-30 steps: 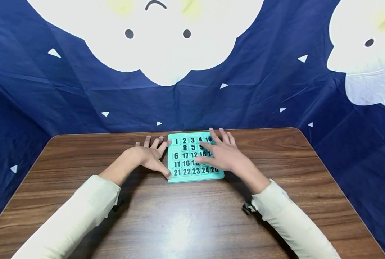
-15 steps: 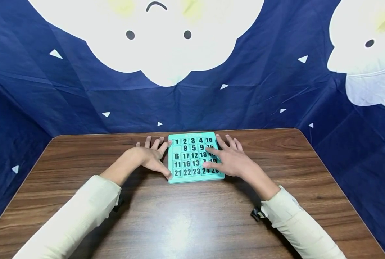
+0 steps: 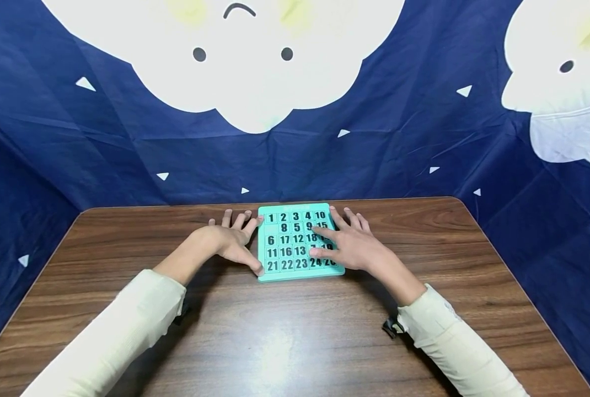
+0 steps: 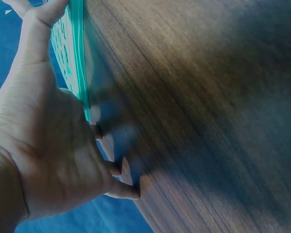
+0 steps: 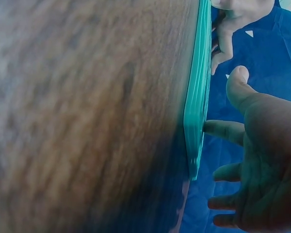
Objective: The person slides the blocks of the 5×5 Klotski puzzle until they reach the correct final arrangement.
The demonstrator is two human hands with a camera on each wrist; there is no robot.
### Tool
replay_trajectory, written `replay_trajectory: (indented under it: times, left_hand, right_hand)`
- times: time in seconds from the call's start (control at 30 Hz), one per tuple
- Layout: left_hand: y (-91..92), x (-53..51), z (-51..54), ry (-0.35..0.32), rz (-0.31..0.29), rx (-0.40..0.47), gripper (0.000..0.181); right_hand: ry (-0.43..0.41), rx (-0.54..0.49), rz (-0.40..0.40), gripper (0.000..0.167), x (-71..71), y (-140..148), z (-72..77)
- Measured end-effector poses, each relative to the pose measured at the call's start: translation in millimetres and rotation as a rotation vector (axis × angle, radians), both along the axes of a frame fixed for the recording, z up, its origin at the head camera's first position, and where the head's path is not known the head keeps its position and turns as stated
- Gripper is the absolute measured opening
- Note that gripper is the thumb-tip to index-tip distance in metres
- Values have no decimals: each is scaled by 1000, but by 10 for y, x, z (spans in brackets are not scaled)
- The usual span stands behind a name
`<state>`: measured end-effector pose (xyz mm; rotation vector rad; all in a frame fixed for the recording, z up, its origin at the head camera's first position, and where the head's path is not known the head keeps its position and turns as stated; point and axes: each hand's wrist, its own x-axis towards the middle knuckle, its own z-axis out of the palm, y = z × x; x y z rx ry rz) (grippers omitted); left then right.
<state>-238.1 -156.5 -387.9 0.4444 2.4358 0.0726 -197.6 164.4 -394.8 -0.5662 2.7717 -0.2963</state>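
A turquoise number board [image 3: 286, 252] with black-numbered tiles lies flat near the table's back edge; an empty slot shows below the 1. My left hand [image 3: 228, 241] is spread along its left side, thumb and index finger at the frame's left edge. Over the right part of the board is my right hand [image 3: 357, 245], fingers spread, covering some tiles. In the right wrist view the board [image 5: 196, 107] stands edge-on; my right index fingertip meets its face while the thumb is held off it. The left wrist view shows my left palm [image 4: 53, 141] beside the board [image 4: 78, 58].
The brown wooden table [image 3: 215, 342] reaches back to a dark blue cloth [image 3: 295, 160] with white clouds and small triangles, which hangs behind and at both sides.
Since a second ago my right hand has moved right and slightly toward me, uncovering the 10 and more of the 9. My left hand stays at the board's left edge.
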Motion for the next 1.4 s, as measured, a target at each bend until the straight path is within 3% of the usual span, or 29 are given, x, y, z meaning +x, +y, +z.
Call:
replay_trajectory:
  times: [0.8,1.07,1.27,1.4]
  left_hand:
    - [-2,-13,-30,-4,2,-9,150]
    - [21,-16,1,1,3,-18,147]
    - [36,-22,-1,-6,-5,-19,147]
    - [28,-23,0,-6,1,-14,146]
  right_hand:
    - [55,-30,57,71,105,-73,45]
    - [30,-3,175,73,99,-588,43]
    - [-4,135,112,78,-12,-878,38]
    - [1,122,94,79,-122,-885,30]
